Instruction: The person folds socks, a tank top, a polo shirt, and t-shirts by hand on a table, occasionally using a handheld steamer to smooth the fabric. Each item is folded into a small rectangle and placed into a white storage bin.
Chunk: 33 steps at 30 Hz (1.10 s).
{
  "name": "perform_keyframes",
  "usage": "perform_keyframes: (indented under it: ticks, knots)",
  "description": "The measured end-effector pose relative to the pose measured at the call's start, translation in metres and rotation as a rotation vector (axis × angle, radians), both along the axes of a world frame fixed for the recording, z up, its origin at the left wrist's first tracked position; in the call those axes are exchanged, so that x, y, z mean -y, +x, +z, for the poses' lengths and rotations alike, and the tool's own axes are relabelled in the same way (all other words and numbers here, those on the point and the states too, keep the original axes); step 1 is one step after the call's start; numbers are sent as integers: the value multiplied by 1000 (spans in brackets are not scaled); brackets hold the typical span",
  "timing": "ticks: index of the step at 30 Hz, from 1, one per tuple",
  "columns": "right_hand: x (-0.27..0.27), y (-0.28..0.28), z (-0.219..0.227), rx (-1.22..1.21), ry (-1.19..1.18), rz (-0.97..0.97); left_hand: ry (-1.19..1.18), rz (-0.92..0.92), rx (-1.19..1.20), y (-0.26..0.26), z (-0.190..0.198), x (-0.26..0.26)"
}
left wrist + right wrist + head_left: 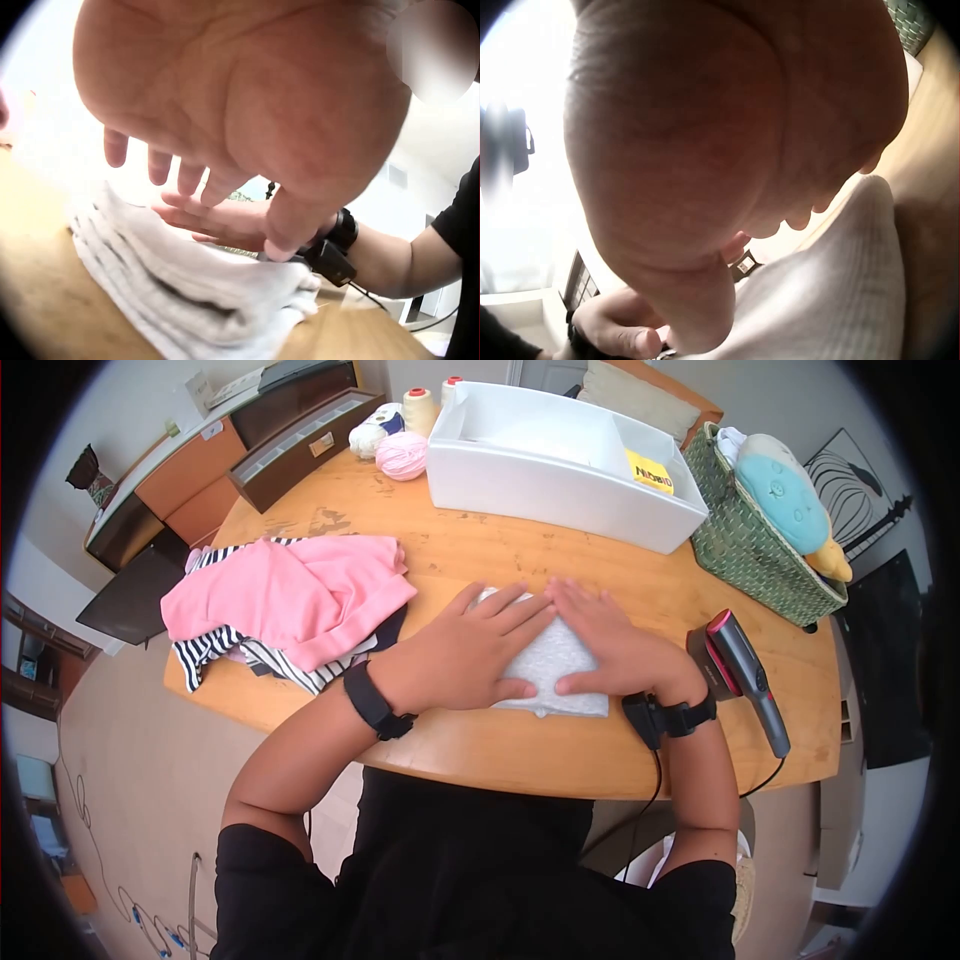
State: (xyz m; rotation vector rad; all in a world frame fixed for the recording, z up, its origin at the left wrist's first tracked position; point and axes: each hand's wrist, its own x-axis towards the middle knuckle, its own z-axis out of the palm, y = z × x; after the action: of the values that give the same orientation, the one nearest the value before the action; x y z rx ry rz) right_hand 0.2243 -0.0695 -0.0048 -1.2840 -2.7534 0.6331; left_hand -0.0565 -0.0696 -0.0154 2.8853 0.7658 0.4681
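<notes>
A light grey folded garment lies on the wooden table in front of the person, its stacked layers showing in the left wrist view. The left hand is spread flat over its left side, fingers straight and thumb pointing inward. Over the right side lies the right hand, also with extended fingers. The fingertips of both hands come together at the far edge of the cloth. In the right wrist view the palm hovers close over the ribbed fabric.
A pile of clothes with a pink garment sits at left. Behind stand a white divided bin, pink yarn and a green woven basket with plush toys. A corded handheld appliance lies at right.
</notes>
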Motion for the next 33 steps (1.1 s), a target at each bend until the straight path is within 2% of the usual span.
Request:
perform_keyframes:
  ticks: [2,9,12,14,15,17,18,20,24,27,29,33]
  knots:
    - [0,0,-5,52,-26,-4,-123,18,-84,-4,-6,-5]
    - [1,8,-5,-11,-58,-22,-162,16,-199,-7,1,-6]
    - [-1,19,-10,-103,6,-9,-220,-14,-168,-5,10,-14]
    - [-6,29,-11,-352,61,-17,-229,-37,-89,-1,23,-22]
    - [-7,31,-9,-359,58,-29,-233,-47,-97,3,22,-28]
    - [-6,32,3,-299,34,-232,-398,209,168,14,21,-39]
    - [-6,32,2,-301,31,-241,-403,202,163,14,19,-41]
    - [-4,33,-2,-285,161,-257,-304,255,11,10,15,-43]
    - [-4,29,0,-218,4,-328,-345,238,58,3,7,-46]
    - [-4,29,-7,-260,47,-298,-401,234,29,-2,5,-50]
    - [-4,27,-6,-360,-44,-299,-436,196,23,-5,3,-52]
    - [-5,28,-6,-372,-123,-267,-496,157,50,-5,9,-56]
